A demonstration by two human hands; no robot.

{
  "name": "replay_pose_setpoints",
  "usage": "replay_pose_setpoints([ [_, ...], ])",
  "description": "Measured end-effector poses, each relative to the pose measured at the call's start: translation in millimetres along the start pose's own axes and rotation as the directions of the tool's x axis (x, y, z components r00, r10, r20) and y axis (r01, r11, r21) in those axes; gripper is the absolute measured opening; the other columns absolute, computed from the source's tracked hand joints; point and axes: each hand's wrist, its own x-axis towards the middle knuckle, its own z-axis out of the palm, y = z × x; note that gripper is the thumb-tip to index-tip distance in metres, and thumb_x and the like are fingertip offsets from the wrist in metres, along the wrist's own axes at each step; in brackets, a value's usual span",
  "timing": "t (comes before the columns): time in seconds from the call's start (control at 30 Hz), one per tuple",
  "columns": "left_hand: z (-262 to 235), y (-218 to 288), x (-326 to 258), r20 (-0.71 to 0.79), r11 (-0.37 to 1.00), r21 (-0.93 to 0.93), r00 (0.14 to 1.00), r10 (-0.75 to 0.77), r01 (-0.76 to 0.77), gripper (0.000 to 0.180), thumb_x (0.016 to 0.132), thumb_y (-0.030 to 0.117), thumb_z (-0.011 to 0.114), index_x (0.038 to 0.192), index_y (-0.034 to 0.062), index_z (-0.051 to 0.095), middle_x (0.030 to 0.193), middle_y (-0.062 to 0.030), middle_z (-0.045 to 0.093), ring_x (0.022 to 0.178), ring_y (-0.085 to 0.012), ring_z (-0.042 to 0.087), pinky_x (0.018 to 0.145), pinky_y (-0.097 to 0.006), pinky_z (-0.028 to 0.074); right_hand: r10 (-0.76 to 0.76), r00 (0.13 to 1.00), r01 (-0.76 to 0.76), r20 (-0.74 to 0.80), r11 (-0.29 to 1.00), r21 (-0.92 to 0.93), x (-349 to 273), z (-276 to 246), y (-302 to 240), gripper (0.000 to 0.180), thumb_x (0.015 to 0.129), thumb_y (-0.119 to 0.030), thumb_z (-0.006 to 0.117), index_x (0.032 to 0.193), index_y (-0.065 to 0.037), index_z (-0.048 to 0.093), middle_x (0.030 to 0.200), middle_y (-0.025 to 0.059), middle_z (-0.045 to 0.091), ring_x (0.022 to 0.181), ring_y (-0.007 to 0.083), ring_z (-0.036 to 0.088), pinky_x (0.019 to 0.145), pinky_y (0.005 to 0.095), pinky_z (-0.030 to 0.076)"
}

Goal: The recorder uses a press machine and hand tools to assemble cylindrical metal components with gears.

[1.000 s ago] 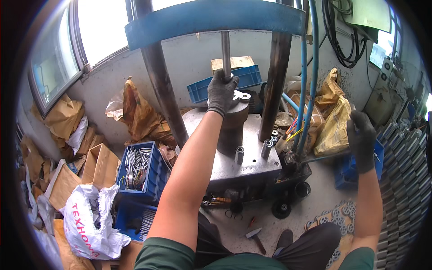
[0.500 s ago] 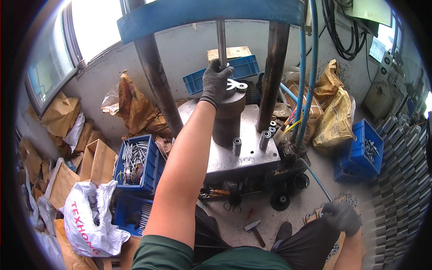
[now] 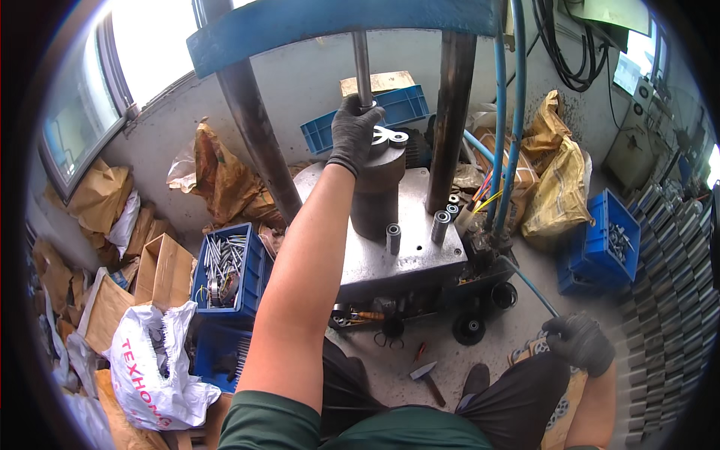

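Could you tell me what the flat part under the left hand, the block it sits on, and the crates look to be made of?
The flat part looks like bright bare metal, shiny silver-white. The cylindrical block seems to be dull grey steel with a matte, worn face. The blue crates appear to be moulded plastic, given the even colour and ribbed walls. The left hand wears a dark fabric glove.

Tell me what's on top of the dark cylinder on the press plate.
A flat silvery metal piece lies on the cylinder, and the gloved left hand rests on its near edge. The hand covers whatever lies beneath it.
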Motion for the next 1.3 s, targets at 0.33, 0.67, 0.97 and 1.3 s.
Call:
replay_pose_setpoints([
  [0.33,-2.5,6.3,0.5,-0.015,0.998,-0.046,0.999,-0.05,0.049,0.036,0.082,0.003,0.072,0.117,0.0018,0.064,0.092,-0.0037,0.066,0.078,-0.0132,0.062,0.068,-0.029,0.053,0.025,0.998,-0.019,-0.064,0.996,0.085,3.9,-0.4,2.2,0.034,0.083,-0.018,0.071,0.111,0.0,0.075,0.095,0.0219,0.075,0.084,0.0334,0.075,0.078,0.0407,0.059],
  [0.67,-15.2,-11.2,6.7,-0.136,0.914,-0.403,0.985,-0.109,0.046,0.03,0.081,0.003,0.062,0.11,-0.0009,0.057,0.096,-0.0116,0.066,0.085,-0.0183,0.064,0.083,-0.031,0.055,-0.073,0.988,0.081,-0.136,0.995,0.057,0.3,0.8,0.9,0.031,0.083,-0.012,0.071,0.11,0.002,0.073,0.091,0.021,0.075,0.08,0.0318,0.074,0.074,0.0397,0.058],
  [0.97,-17.4,-10.5,5.2,-0.178,0.845,-0.532,0.97,-0.167,0.048,0.026,0.082,-0.008,0.063,0.105,0.0034,0.057,0.099,-0.0108,0.068,0.084,-0.0197,0.067,0.081,-0.031,0.057,0.0,0.995,0.016,-0.097,0.987,0.16,2.0,-0.4,0.5,0.031,0.083,-0.012,0.07,0.11,0.003,0.073,0.089,0.0201,0.075,0.075,0.0282,0.074,0.07,0.0378,0.058],
  [1.3,-18.8,-10.7,8.7,-0.2,0.804,-0.594,0.961,-0.191,0.036,0.018,0.08,-0.009,0.056,0.091,0.0041,0.062,0.094,-0.0102,0.071,0.081,-0.0206,0.067,0.075,-0.031,0.057,0.007,0.993,0.011,-0.119,0.988,0.154,4.9,4.7,8.9,0.031,0.084,-0.014,0.071,0.111,0.001,0.074,0.088,0.0186,0.076,0.075,0.0265,0.075,0.072,0.0372,0.059],
])
